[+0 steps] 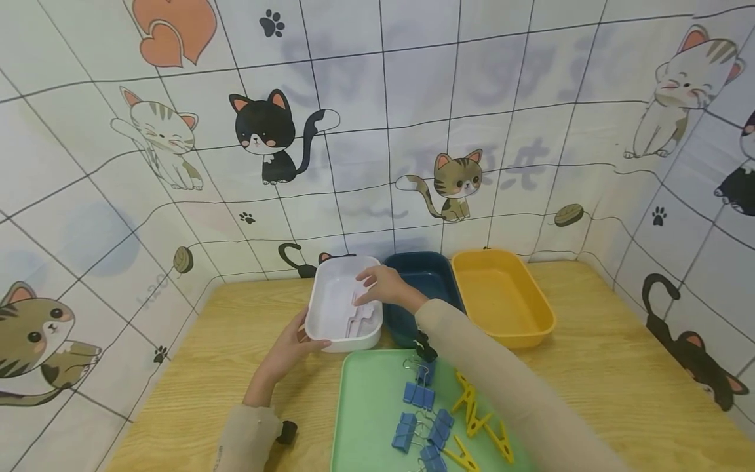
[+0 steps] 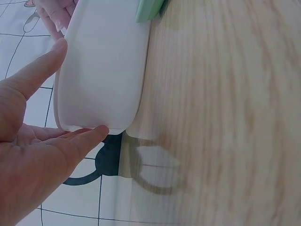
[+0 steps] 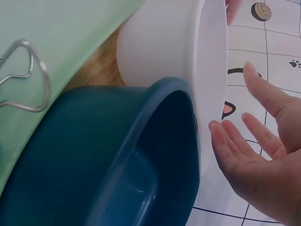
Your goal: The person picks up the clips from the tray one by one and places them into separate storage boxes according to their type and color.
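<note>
On a wood-grain table (image 1: 259,305), the left hand (image 1: 290,346) grips a white rectangular plastic bin (image 1: 354,345). Above it, the right hand (image 1: 389,287) hangs released.

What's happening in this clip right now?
A person is working with both hands at a white tub. The left hand rests against its near left corner, while the right hand is over it, fingers apart, with nothing visible between them. Some pale pieces lie inside the tub. To its right stand a dark blue tub and a yellow tub. In front, a green tray holds blue binder clips and yellow clothespins.
</note>
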Motion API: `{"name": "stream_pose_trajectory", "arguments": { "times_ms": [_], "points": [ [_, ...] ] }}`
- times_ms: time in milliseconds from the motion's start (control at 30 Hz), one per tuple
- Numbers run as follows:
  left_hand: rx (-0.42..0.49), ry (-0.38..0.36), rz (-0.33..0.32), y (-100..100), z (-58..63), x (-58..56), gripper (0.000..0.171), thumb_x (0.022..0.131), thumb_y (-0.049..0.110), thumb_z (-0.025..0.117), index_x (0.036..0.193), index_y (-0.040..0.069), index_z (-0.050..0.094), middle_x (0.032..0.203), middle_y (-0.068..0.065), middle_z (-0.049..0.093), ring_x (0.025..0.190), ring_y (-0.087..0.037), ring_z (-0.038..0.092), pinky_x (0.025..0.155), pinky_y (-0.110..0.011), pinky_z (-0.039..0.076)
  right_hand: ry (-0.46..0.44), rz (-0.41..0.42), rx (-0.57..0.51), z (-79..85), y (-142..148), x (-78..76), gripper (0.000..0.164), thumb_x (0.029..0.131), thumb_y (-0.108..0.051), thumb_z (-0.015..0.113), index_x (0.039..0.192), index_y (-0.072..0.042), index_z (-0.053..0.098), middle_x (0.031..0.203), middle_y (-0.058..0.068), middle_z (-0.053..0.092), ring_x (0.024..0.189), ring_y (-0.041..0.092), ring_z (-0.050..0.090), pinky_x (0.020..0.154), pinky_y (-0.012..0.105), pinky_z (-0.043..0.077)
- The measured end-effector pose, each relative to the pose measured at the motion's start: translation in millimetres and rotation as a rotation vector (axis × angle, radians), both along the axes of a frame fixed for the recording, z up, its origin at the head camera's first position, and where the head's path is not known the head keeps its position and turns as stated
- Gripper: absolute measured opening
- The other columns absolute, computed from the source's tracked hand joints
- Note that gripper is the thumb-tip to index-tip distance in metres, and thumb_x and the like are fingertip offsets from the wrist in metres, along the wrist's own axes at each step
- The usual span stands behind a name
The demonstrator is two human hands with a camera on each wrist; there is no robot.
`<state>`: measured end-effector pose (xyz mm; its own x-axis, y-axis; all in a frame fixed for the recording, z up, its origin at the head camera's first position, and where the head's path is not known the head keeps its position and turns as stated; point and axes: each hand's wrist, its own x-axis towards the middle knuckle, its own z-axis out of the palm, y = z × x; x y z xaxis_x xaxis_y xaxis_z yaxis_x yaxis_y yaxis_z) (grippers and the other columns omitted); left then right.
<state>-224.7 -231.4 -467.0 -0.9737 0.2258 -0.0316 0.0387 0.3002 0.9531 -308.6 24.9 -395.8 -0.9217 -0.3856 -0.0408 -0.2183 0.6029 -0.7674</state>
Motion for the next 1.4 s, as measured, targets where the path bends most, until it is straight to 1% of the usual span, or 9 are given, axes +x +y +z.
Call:
{"name": "stream_pose_trajectory", "arguments": {
  "times_ms": [167, 367, 567, 900, 1000, 1200, 1400],
  "points": [
    [0.001, -0.006, 0.007, -1.0, -0.4, 0.9, 0.093, 0.096, 0.012, 0.079, 0.168, 0.007, 0.02, 0.172, -0.022, 0.024, 0.151, -0.05, 0.039, 0.116, -0.058, 0.046, 0.009, 0.018, -0.023, -0.2, 4.2, 4.3, 0.057, 0.085, -0.014, 0.089, 0.136, 0.0, 0.068, 0.128, 0.021, 0.072, 0.123, 0.035, 0.066, 0.099, 0.041, 0.061],
    [0.012, -0.005, -0.001, -0.7, -0.1, 1.0, 0.094, 0.096, 0.012, 0.079, 0.168, 0.007, 0.02, 0.172, -0.022, 0.024, 0.151, -0.05, 0.038, 0.117, -0.059, 0.045, 0.002, 0.04, -0.054, 0.0, 14.4, 10.1, 0.057, 0.087, -0.013, 0.088, 0.138, 0.001, 0.067, 0.132, 0.024, 0.07, 0.123, 0.035, 0.067, 0.1, 0.042, 0.061],
    [0.01, 0.002, 0.0, -0.8, 0.9, 0.0, 0.094, 0.095, 0.011, 0.079, 0.168, 0.006, 0.02, 0.172, -0.022, 0.024, 0.152, -0.05, 0.036, 0.118, -0.059, 0.044, -0.013, 0.071, -0.075, 0.0, 26.3, 16.0, 0.055, 0.089, -0.013, 0.086, 0.139, 0.001, 0.066, 0.129, 0.021, 0.071, 0.12, 0.033, 0.068, 0.099, 0.041, 0.061],
    [0.003, 0.009, 0.003, -1.1, -0.3, -0.7, 0.093, 0.095, 0.01, 0.079, 0.168, 0.007, 0.022, 0.172, -0.022, 0.024, 0.152, -0.051, 0.036, 0.117, -0.06, 0.044, -0.008, 0.144, -0.11, 1.3, 45.2, 30.2, 0.048, 0.092, -0.009, 0.082, 0.136, 0.002, 0.067, 0.127, 0.027, 0.069, 0.113, 0.035, 0.072, 0.096, 0.041, 0.063],
    [0.007, 0.006, 0.005, -0.9, -0.2, -0.6, 0.093, 0.094, 0.01, 0.08, 0.168, 0.007, 0.022, 0.172, -0.021, 0.024, 0.153, -0.051, 0.034, 0.118, -0.061, 0.043, -0.007, 0.158, -0.111, 1.7, 51.6, 36.3, 0.049, 0.093, -0.009, 0.081, 0.137, 0.004, 0.065, 0.125, 0.026, 0.069, 0.113, 0.036, 0.072, 0.095, 0.041, 0.063],
    [0.006, 0.002, 0.006, -0.1, 0.3, 0.3, 0.094, 0.095, 0.01, 0.079, 0.168, 0.006, 0.021, 0.173, -0.021, 0.023, 0.154, -0.051, 0.032, 0.118, -0.061, 0.042, 0.0, 0.168, -0.112, -0.9, 64.0, 48.2, 0.047, 0.093, -0.01, 0.082, 0.136, 0.002, 0.067, 0.121, 0.022, 0.072, 0.109, 0.032, 0.072, 0.092, 0.04, 0.064],
    [0.005, 0.009, 0.012, 1.1, 0.7, 1.4, 0.095, 0.094, 0.01, 0.08, 0.168, 0.006, 0.021, 0.173, -0.021, 0.023, 0.155, -0.051, 0.03, 0.119, -0.063, 0.04, 0.034, 0.201, -0.102, -6.1, 75.7, 56.2, 0.048, 0.093, -0.013, 0.081, 0.136, 0.003, 0.067, 0.118, 0.019, 0.074, 0.107, 0.03, 0.073, 0.091, 0.039, 0.064]
  ]
}}
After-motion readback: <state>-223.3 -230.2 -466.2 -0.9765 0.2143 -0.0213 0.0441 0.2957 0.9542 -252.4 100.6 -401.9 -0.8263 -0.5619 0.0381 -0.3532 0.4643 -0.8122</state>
